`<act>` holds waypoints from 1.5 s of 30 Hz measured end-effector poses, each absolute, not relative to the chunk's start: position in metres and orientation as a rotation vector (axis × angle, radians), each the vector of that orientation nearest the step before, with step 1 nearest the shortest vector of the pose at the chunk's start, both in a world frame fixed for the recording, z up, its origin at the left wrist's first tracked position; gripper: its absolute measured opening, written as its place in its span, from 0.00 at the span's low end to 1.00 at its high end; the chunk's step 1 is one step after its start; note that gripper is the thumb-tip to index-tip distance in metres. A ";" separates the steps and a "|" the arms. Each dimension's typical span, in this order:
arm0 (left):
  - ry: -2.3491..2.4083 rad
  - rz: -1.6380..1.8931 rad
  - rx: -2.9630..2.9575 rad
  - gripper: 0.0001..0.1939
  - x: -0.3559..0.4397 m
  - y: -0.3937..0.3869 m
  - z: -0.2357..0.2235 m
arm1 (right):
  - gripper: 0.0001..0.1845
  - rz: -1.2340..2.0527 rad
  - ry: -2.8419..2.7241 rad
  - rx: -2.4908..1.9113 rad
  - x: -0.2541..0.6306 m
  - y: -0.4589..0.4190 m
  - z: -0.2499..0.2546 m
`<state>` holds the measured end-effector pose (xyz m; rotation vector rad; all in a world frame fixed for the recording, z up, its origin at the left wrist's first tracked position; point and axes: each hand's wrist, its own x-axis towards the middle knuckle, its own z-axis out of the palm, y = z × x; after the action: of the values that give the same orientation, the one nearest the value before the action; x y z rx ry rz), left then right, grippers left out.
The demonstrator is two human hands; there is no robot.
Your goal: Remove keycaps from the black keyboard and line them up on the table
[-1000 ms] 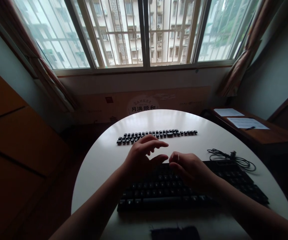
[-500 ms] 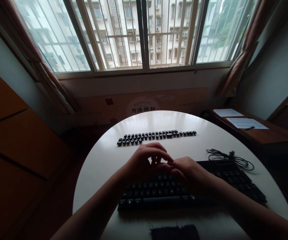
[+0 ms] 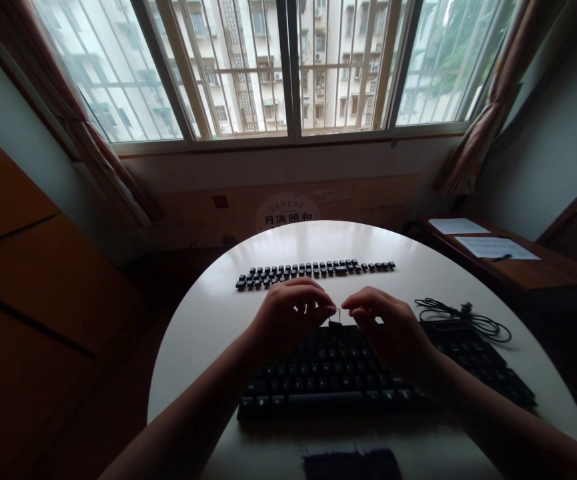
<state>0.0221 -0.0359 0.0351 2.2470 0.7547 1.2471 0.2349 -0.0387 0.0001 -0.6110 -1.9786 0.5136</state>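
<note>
A thin wire puller [image 3: 339, 312] hangs from the fingertips of my left hand [image 3: 291, 310], which is closed in a pinch. A small dark keycap [image 3: 335, 325] shows at the wire's lower end, above the back edge of the black keyboard [image 3: 325, 400]. Just to the right of the wire is my right hand [image 3: 391, 323]. Its fingers are bent and appear slightly apart, with no held thing visible. Both hands cover parts of the keyboard's upper rows. Beyond them, loose black keycaps [image 3: 315, 269] stand in rows on the white round table [image 3: 193, 333].
A coiled black cable [image 3: 483, 325] lies at the keyboard's right rear. Dark frayed cloth [image 3: 352, 465] rests at the near table edge. A wooden side table [image 3: 518, 270] at right bears paper sheets [image 3: 497, 247] and a pen [image 3: 502, 258]. A barred window is ahead.
My hands, earlier together at the fingertips, have moved apart. My right hand has drawn back and risen slightly, and the wire with the dark keycap below it now shows between them.
</note>
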 end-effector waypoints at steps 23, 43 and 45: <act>0.842 1.263 2.449 0.04 0.026 -0.038 0.030 | 0.06 0.550 -1.926 -0.644 0.231 -0.039 -0.005; 0.862 1.280 2.459 0.02 0.028 -0.037 0.025 | 0.03 0.547 -1.856 -0.698 0.230 -0.040 -0.004; 0.866 1.270 2.454 0.02 0.028 -0.037 0.025 | 0.04 0.549 -1.852 -0.707 0.230 -0.039 -0.005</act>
<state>0.0278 -0.0366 0.0248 2.4545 0.8658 1.2704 0.2304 -0.0391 -0.0049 -0.7066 -1.8518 0.5493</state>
